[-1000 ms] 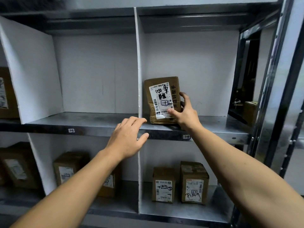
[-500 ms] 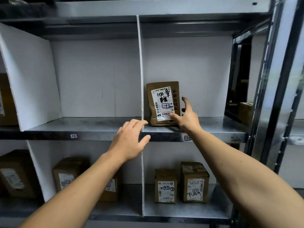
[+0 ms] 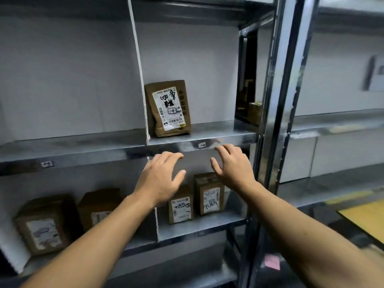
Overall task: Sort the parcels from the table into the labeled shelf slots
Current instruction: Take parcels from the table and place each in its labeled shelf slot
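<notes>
Head view: the parcel (image 3: 168, 108) stands upright in the right slot of the middle shelf (image 3: 83, 150), long axis vertical and label facing out. It is just beside the divider (image 3: 139, 80) and above the slot tag (image 3: 201, 145). Both hands hang below the shelf edge, fingers spread and loosely bent, holding nothing. The parcel lies up and beyond the fingertips. The left hand (image 3: 160, 179) is almost straight under it and looks the nearer; the right hand (image 3: 232, 167) is off to the side. The lower right slot holds two boxes (image 3: 209, 194), the lower left two cartons (image 3: 43, 225)

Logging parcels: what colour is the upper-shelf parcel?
Brown parcel, white label with black scrawl; head view.
</notes>
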Tool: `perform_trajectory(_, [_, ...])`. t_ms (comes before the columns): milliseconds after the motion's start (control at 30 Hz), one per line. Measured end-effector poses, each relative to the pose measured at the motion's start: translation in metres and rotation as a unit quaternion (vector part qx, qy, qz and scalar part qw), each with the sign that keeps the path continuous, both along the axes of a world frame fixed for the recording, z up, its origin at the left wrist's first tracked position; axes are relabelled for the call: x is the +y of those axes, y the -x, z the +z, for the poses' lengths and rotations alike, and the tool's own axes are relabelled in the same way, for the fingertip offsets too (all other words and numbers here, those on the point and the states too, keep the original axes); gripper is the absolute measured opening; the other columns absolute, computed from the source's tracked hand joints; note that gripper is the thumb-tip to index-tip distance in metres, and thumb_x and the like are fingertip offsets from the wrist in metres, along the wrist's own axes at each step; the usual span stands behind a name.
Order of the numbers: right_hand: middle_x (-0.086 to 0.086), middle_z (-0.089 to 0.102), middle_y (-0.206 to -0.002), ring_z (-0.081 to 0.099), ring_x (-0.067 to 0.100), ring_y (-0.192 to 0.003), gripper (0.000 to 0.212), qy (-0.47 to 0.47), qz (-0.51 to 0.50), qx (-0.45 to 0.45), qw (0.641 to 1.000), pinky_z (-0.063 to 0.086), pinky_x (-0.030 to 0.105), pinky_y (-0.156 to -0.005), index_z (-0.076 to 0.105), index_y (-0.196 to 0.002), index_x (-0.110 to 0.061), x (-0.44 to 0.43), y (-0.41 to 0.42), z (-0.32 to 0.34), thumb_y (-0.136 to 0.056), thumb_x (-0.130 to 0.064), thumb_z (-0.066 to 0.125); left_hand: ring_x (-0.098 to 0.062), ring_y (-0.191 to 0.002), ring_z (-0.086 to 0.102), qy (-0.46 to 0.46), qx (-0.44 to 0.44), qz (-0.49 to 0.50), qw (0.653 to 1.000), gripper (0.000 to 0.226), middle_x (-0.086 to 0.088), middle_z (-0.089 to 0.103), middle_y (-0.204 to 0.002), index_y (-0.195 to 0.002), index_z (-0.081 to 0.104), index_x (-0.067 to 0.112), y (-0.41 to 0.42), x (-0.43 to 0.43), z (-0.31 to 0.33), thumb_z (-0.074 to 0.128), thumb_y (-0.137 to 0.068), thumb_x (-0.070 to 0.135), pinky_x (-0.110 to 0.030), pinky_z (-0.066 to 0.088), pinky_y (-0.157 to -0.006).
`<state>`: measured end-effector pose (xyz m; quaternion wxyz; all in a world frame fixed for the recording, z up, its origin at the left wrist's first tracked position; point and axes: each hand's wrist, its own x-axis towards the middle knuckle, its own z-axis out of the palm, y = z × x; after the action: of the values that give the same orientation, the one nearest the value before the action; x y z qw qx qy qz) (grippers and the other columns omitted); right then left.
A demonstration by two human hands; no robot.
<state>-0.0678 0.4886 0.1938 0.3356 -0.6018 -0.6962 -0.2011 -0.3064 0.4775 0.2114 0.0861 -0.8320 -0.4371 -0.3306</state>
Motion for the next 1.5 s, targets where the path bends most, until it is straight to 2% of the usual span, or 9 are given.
perform_trajectory(100, [0.009, 0.059, -0.118, 0.057, 0.033, -0.105, 0.041, 0.085, -0.084, -0.049, 0.992, 0.049, 0.042, -0.078, 0.056, -0.121, -0.018, -0.043, -0.026, -0.033, -0.092, -0.047, 0.050, -0.022, -0.119, 0.045, 0.028, 0.037, -0.033, 0.998, 0.047, 0.002, 0.051, -0.132, -0.134, 0.046, 0.024, -0.031, -0.006, -0.027, 0.052, -0.091, 0.041, -0.039, 0.036, -0.100])
perform_trajectory(400, [0.006, 0.053, -0.131, 0.050, 0.030, -0.122, 0.048, 0.269, -0.274, -0.019, 0.923, 0.045, 0.044, -0.093, 0.046, -0.132, -0.025, -0.217, -0.117, -0.137, -0.095, -0.055, 0.038, -0.025, -0.120, 0.045, 0.111, 0.129, -0.178, 0.969, 0.050, 0.001, 0.049, -0.133, -0.137, 0.044, 0.024, -0.156, -0.065, -0.122, 0.050, -0.092, 0.045, -0.039, 0.037, -0.099])
perform_trajectory(533, [0.006, 0.050, -0.136, 0.047, 0.030, -0.126, 0.050, 0.304, -0.349, 0.027, 0.886, 0.043, 0.046, -0.097, 0.043, -0.137, -0.026, -0.290, -0.152, -0.167, -0.096, -0.055, 0.039, -0.024, -0.121, 0.045, 0.125, 0.167, -0.245, 0.947, 0.050, 0.002, 0.048, -0.134, -0.137, 0.043, 0.025, -0.218, -0.102, -0.155, 0.049, -0.091, 0.045, -0.038, 0.035, -0.100])
perform_trajectory(733, [0.001, 0.050, -0.135, 0.046, 0.025, -0.125, 0.046, 0.302, -0.438, 0.104, 0.840, 0.042, 0.046, -0.101, 0.043, -0.132, -0.029, -0.376, -0.210, -0.199, -0.094, -0.055, 0.045, -0.020, -0.123, 0.043, 0.124, 0.208, -0.340, 0.909, 0.051, 0.006, 0.047, -0.136, -0.136, 0.041, 0.028, -0.316, -0.158, -0.183, 0.047, -0.090, 0.049, -0.038, 0.035, -0.101])
perform_trajectory(833, [0.001, 0.049, -0.136, 0.045, 0.026, -0.125, 0.044, 0.319, -0.476, 0.129, 0.810, 0.041, 0.047, -0.097, 0.045, -0.130, -0.030, -0.410, -0.244, -0.215, -0.094, -0.055, 0.042, -0.018, -0.123, 0.044, 0.113, 0.209, -0.373, 0.897, 0.051, 0.007, 0.048, -0.136, -0.136, 0.041, 0.031, -0.368, -0.190, -0.198, 0.045, -0.090, 0.052, -0.037, 0.035, -0.102])
perform_trajectory(900, [0.001, 0.050, -0.136, 0.046, 0.027, -0.124, 0.043, 0.323, -0.496, 0.139, 0.794, 0.040, 0.045, -0.094, 0.045, -0.129, -0.029, -0.431, -0.268, -0.226, -0.094, -0.054, 0.041, -0.017, -0.123, 0.043, 0.112, 0.213, -0.394, 0.887, 0.052, 0.007, 0.049, -0.135, -0.137, 0.041, 0.031, -0.404, -0.212, -0.206, 0.043, -0.091, 0.054, -0.037, 0.035, -0.103])
perform_trajectory(1067, [0.002, 0.043, -0.147, 0.042, 0.025, -0.132, 0.053, 0.352, -0.516, 0.188, 0.758, 0.039, 0.045, -0.103, 0.038, -0.142, -0.030, -0.479, -0.320, -0.258, -0.095, -0.055, 0.040, -0.016, -0.124, 0.041, 0.140, 0.231, -0.430, 0.861, 0.050, 0.010, 0.045, -0.138, -0.137, 0.038, 0.034, -0.475, -0.267, -0.236, 0.042, -0.091, 0.053, -0.037, 0.031, -0.107])
perform_trajectory(1300, [0.003, 0.030, -0.152, 0.026, 0.023, -0.141, 0.053, 0.386, -0.472, 0.261, 0.748, 0.035, 0.046, -0.108, 0.036, -0.142, -0.030, -0.502, -0.349, -0.304, -0.095, -0.055, 0.043, -0.016, -0.131, 0.037, 0.195, 0.276, -0.435, 0.835, 0.049, 0.008, 0.043, -0.141, -0.139, 0.037, 0.033, -0.516, -0.308, -0.282, 0.042, -0.093, 0.051, -0.037, 0.025, -0.113])
perform_trajectory(1500, [-0.002, 0.019, -0.160, 0.010, 0.020, -0.148, 0.056, 0.383, -0.473, 0.275, 0.744, 0.031, 0.046, -0.112, 0.027, -0.149, -0.038, -0.519, -0.337, -0.324, -0.098, -0.058, 0.037, -0.016, -0.127, 0.040, 0.189, 0.294, -0.477, 0.806, 0.047, 0.007, 0.045, -0.139, -0.136, 0.038, 0.034, -0.532, -0.326, -0.305, 0.042, -0.092, 0.052, -0.035, 0.027, -0.111])
